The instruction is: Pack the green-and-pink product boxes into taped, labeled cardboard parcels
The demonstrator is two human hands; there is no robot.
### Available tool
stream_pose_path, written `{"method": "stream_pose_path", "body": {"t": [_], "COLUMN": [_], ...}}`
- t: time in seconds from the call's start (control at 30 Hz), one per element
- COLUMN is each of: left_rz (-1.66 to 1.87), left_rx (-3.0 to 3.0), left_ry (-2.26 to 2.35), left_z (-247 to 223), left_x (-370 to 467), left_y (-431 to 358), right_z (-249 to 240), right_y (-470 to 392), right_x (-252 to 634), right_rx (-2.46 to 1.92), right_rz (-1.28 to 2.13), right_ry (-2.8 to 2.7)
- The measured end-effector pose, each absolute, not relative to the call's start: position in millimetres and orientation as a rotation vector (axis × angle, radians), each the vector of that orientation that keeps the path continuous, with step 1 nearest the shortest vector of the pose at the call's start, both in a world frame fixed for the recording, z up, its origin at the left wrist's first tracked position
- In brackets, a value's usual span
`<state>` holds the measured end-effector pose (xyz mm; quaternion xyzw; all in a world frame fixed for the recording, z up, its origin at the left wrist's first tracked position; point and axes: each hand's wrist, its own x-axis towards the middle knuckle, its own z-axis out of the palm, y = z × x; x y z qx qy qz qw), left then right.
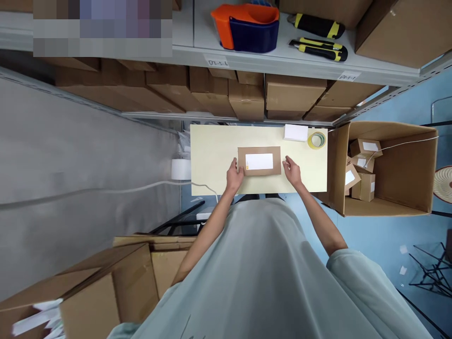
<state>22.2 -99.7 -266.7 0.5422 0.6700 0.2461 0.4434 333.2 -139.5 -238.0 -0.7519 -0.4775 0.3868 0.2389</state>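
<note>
A flat brown cardboard box [259,173] with a white label [259,161] on top lies in the middle of the cream-coloured table. At its left end, my left hand [235,176] has its thumb on the edge and its fingers along the side. My right hand [292,171] is just off the box's right end, fingers curled together in a pinch. Whatever may be between those fingertips is too small to make out. Behind the box, a white stack of labels [295,133] and a roll of tape [316,140] rest at the table's back right.
Right of the table [212,141] stands a large open carton [402,188] holding several small labelled boxes [367,147]. A shelf [303,59] above the back carries cutters [318,26] and an orange-and-blue tape dispenser [252,30]. Cardboard [134,278] is at lower left; a cable [106,190] reaches the table.
</note>
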Motion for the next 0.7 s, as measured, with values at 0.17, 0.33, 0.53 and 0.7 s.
{"method": "stream_pose_path", "body": {"t": [0.17, 0.33, 0.53, 0.7], "left_rz": [0.684, 0.584, 0.408, 0.122], "left_rx": [1.577, 1.824, 1.814, 1.952], "left_ry": [1.598, 1.386, 1.236, 1.138], "left_z": [-241, -227, -246, -265], "left_x": [64, 129, 214, 268], "left_y": [-60, -11, 41, 57], "right_z": [-235, -237, -249, -251], "right_y": [-74, -6, 31, 23], "right_x": [399, 434, 451, 465], "right_rx": [-2.144, -2.134, -2.236, -2.288], "right_rz": [0.796, 0.769, 0.888, 0.893], "right_ry": [-1.565, -1.827, -2.056, -2.121]}}
